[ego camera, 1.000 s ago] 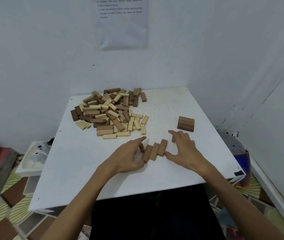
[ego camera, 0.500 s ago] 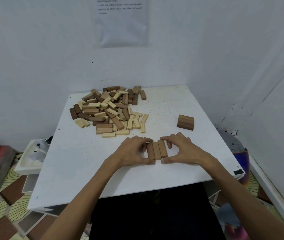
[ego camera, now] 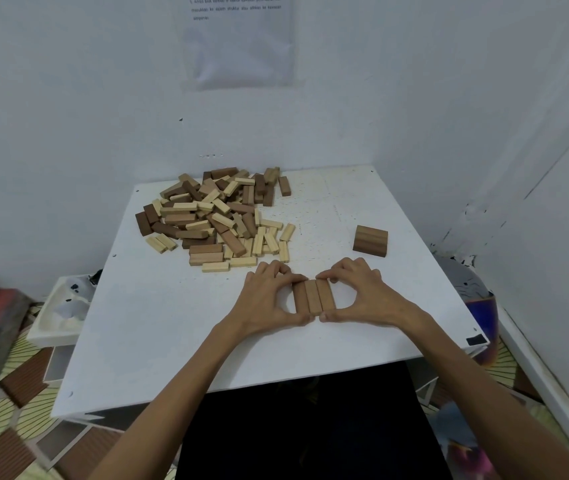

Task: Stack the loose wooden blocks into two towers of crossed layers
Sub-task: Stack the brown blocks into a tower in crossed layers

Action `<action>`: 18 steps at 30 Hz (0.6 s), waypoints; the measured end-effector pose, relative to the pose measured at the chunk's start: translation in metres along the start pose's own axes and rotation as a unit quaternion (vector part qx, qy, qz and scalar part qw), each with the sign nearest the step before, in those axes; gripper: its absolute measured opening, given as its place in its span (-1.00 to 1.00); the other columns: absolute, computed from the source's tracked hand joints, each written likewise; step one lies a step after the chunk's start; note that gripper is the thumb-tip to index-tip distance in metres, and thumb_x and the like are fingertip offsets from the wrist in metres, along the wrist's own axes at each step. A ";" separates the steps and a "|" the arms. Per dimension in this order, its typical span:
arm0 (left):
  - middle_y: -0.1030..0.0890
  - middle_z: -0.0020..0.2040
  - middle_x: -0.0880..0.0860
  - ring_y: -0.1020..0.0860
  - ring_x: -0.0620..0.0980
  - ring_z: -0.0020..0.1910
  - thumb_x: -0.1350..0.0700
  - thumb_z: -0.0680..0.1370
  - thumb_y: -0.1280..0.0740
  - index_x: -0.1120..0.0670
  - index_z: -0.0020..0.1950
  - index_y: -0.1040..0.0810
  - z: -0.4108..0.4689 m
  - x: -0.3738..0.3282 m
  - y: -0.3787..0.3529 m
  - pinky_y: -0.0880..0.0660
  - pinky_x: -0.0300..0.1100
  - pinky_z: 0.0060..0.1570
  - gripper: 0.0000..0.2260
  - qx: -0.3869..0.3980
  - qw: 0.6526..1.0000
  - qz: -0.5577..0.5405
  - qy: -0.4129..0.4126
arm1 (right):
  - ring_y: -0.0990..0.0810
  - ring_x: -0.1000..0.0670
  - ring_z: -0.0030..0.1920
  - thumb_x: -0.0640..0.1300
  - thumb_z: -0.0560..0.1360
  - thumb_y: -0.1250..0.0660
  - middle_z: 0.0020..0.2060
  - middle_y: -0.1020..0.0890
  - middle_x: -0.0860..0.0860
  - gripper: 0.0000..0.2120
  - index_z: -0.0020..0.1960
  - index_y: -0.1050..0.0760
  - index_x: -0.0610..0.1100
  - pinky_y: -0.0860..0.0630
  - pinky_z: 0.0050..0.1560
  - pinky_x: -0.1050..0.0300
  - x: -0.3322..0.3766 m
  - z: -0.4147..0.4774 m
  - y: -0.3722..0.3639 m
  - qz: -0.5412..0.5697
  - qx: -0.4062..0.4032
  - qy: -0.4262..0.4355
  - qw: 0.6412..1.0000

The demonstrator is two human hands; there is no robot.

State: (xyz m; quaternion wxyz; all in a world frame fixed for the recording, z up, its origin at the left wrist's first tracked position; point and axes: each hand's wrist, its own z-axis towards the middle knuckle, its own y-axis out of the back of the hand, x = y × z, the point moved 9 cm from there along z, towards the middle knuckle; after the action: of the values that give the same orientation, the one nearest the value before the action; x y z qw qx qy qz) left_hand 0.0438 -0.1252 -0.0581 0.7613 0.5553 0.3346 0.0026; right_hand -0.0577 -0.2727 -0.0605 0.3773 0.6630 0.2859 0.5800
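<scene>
Three brown wooden blocks [ego camera: 313, 300] lie side by side as one flat layer near the front middle of the white table [ego camera: 179, 334]. My left hand [ego camera: 269, 299] curls round the layer's left side, fingers at its far end and thumb at its near end. My right hand [ego camera: 359, 294] mirrors it on the right side, so both hands squeeze the row together. A short stack of dark blocks [ego camera: 370, 240] stands to the right. A big heap of loose light and dark blocks [ego camera: 217, 216] covers the far left of the table.
White walls close in behind and on the right of the table. A white tray [ego camera: 59, 313] sits lower on the left, beside the table edge. A dark round object [ego camera: 473, 299] lies below the right edge.
The three blocks, slanted and loose a second ago, now lie straight and tight together. Both hands have closed in around their ends and sides.
</scene>
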 end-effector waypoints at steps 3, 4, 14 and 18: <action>-0.42 0.12 -0.14 -0.32 -0.13 0.11 -0.46 0.24 -0.39 -0.19 0.30 -0.57 0.000 -0.001 0.001 -0.25 -0.12 0.04 -0.31 -0.008 1.000 0.001 0.000 | -0.26 0.18 0.22 0.40 0.32 -0.49 0.15 -0.39 0.23 -0.27 0.43 -0.38 0.25 -0.23 0.22 0.06 0.004 0.000 -0.002 -0.009 0.012 0.004 1.000; -0.41 0.12 -0.14 -0.31 -0.13 0.11 -0.46 0.24 -0.39 -0.19 0.31 -0.56 0.000 -0.001 0.001 -0.24 -0.13 0.03 -0.30 -0.007 1.000 0.001 0.001 | -0.26 0.17 0.23 0.39 0.33 -0.49 0.16 -0.39 0.21 -0.26 0.44 -0.38 0.24 -0.23 0.23 0.06 0.006 0.001 -0.003 -0.007 0.015 0.005 1.000; -0.46 0.15 -0.16 -0.33 -0.13 0.15 -0.48 0.25 -0.40 -0.20 0.34 -0.55 0.000 0.002 -0.002 -0.30 -0.07 0.11 -0.28 0.011 1.000 -0.015 0.011 | -0.29 0.22 0.18 0.42 0.27 -0.52 0.10 -0.42 0.25 -0.21 0.41 -0.37 0.24 -0.24 0.20 0.06 0.005 0.003 -0.005 0.006 0.017 0.001 1.000; -0.44 0.18 -0.16 -0.31 -0.14 0.17 -0.51 0.22 -0.41 -0.20 0.39 -0.51 0.000 0.005 -0.003 -0.30 -0.07 0.16 -0.21 0.029 0.999 -0.024 0.011 | -0.30 0.16 0.23 0.36 0.29 -0.54 0.13 -0.42 0.24 -0.17 0.47 -0.32 0.21 -0.24 0.27 0.05 0.001 0.003 -0.002 0.015 0.040 -0.003 0.999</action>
State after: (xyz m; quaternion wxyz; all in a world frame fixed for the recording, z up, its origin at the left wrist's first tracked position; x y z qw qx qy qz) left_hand 0.0463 -0.1246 -0.0629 0.7412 0.5686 0.3563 -0.0190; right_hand -0.0549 -0.2715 -0.0619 0.3431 0.6833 0.2978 0.5715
